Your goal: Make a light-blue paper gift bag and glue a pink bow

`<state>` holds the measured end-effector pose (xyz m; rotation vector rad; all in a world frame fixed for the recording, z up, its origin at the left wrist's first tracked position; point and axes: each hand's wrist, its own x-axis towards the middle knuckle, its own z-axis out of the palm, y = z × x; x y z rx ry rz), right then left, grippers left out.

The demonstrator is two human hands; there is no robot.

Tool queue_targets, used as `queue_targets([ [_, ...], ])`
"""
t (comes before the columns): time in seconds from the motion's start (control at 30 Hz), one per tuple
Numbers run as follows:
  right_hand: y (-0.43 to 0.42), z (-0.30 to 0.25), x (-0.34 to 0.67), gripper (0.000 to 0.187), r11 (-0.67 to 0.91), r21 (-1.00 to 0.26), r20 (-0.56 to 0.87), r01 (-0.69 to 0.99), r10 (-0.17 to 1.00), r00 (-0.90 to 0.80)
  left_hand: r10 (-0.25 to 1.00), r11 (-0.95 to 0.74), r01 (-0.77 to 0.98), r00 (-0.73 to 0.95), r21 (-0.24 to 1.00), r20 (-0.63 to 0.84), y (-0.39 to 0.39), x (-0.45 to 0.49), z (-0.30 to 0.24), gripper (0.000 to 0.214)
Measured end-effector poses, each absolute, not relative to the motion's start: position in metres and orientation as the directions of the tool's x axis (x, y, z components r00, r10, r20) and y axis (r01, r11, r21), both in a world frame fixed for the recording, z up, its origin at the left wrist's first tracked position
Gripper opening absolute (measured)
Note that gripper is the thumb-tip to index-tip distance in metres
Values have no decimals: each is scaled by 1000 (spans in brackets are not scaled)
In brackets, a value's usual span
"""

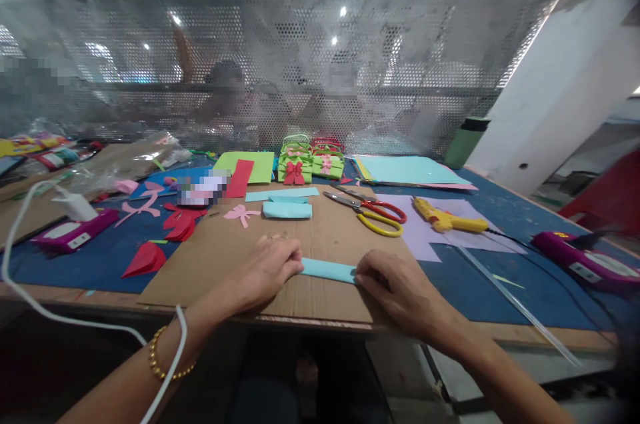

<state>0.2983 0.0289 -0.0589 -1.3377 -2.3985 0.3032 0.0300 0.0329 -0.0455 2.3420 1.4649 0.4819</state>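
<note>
A light blue paper strip (329, 271) stretches between my two hands, low over a brown cardboard sheet (200, 277). My left hand (273, 264) pinches its left end between thumb and fingers. The right end sits in the closed fingers of my right hand (393, 284). Just beyond lie a folded light blue paper piece (287, 209) and another flat blue strip (281, 194). A pink paper bow (242, 214) rests to their left. Two pairs of scissors, one with yellow handles (383, 224) and one with red handles (395, 209), lie to the right.
A yellow glue gun (445, 217) lies on lilac paper (400, 207), beside a clear glue stick (520, 307). Small green paper bags (295, 167) stand at the back. Purple power strips (75, 231) sit at both sides. A white cable (65, 317) crosses my left forearm. A green bottle (465, 144) stands back right.
</note>
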Motion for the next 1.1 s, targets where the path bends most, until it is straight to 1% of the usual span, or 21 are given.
queue_targets([
  [0.23,30,-45,291,21,443,-296,99,846,895,-434,926,-364,844,374,393,54,29,36,-39,12],
  [0.43,33,-40,288,24,413,-261,52,872,908,-415,920,-357,857,392,372,-22,27,36,-31,16],
  [0.53,34,-41,288,24,418,-234,52,878,907,-418,907,-380,832,421,405,-14,29,34,-31,18],
  [0.63,34,-42,287,24,418,-214,59,883,907,-416,898,-393,816,439,424,-13,33,31,-34,15],
  [0.73,32,-43,287,22,428,-208,73,879,903,-423,894,-406,819,448,405,-10,34,30,-36,13],
  [0.87,29,-44,288,12,431,-209,119,878,902,-415,885,-444,819,463,363,38,30,30,-36,15],
  [0.97,27,-46,292,10,435,-212,155,875,899,-409,873,-484,829,481,281,82,28,32,-39,12],
  [1.03,25,-48,296,12,447,-215,175,868,892,-416,863,-503,851,485,150,141,28,34,-44,9],
  [1.1,23,-51,301,13,469,-217,208,856,879,-429,840,-498,867,489,-22,234,27,36,-50,10],
])
